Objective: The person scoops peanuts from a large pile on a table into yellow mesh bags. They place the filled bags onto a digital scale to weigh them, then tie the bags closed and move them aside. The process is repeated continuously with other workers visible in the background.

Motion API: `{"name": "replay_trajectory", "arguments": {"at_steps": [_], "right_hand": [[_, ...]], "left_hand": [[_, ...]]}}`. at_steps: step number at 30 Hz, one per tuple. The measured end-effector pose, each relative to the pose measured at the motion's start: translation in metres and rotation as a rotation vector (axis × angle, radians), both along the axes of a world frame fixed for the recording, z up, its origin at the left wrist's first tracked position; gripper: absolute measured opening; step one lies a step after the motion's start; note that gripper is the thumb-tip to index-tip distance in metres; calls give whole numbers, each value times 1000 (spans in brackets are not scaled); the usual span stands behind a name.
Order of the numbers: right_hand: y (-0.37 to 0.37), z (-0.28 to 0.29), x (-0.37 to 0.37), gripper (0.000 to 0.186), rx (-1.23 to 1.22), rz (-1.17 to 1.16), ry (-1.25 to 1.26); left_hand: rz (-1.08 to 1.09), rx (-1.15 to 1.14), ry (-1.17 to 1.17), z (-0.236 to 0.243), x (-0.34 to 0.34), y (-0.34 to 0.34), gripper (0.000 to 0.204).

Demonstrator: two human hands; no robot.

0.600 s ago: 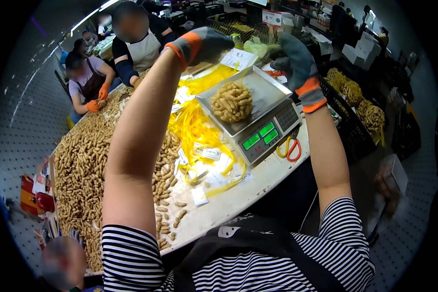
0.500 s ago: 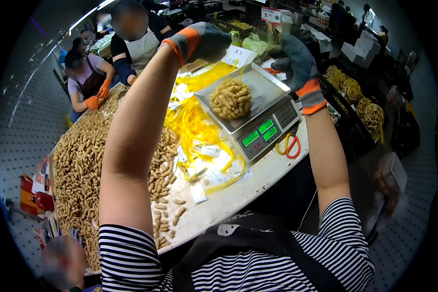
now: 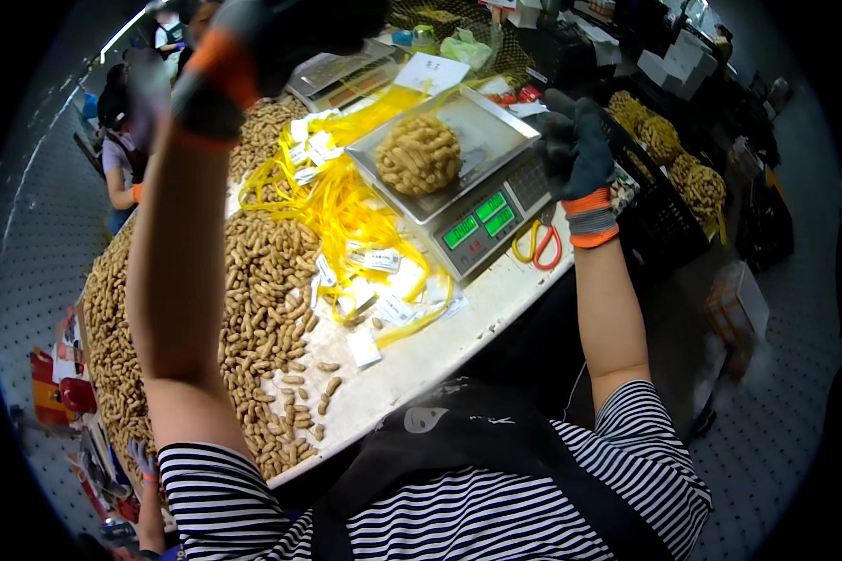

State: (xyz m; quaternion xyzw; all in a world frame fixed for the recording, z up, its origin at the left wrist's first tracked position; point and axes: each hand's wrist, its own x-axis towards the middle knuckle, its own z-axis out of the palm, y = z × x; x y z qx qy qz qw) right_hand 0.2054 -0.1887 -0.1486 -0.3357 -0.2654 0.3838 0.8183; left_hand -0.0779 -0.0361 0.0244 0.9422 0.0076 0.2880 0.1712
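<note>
Peanut bundle (image 3: 418, 155), rounded, seemingly netted, sits on left part of metal pan (image 3: 489, 122) of scale (image 3: 454, 258); displays lit. Gathering of this bundle looks done; it is not yet off pan. Netted bundles (image 3: 696, 184) by black crate (image 3: 669, 234), right of me, look finished. Much left: broad heap of loose peanuts (image 3: 267, 280), tangle of yellow netting strips (image 3: 346, 206) with white tags. My right hand (image 3: 576, 145) just beside pan, fingers loosely bent apart, nothing seen in them. My left hand (image 3: 299, 37) raised high, dark, blurred; cannot tell its grip.
</note>
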Motion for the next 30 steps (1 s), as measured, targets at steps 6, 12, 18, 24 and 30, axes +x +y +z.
{"name": "replay_trajectory", "arguments": {"at_steps": [6,12,18,24,30], "right_hand": [[-26,-63,14,37,-116,-79,203],[-25,-99,-2,25,-301,36,328],[-37,-146,2,30,-218,139,295],[-43,-151,-21,20,-442,32,271],[-44,-160,-22,23,-417,52,292]], "left_hand": [[74,397,-310,-19,-68,-47,32],[701,-670,-450,-115,-195,-75,35],[1301,-360,412,-298,-247,-90,81],[1712,-630,784,-355,-205,-131,90],[1696,-666,654,-355,-201,-132,75]]}}
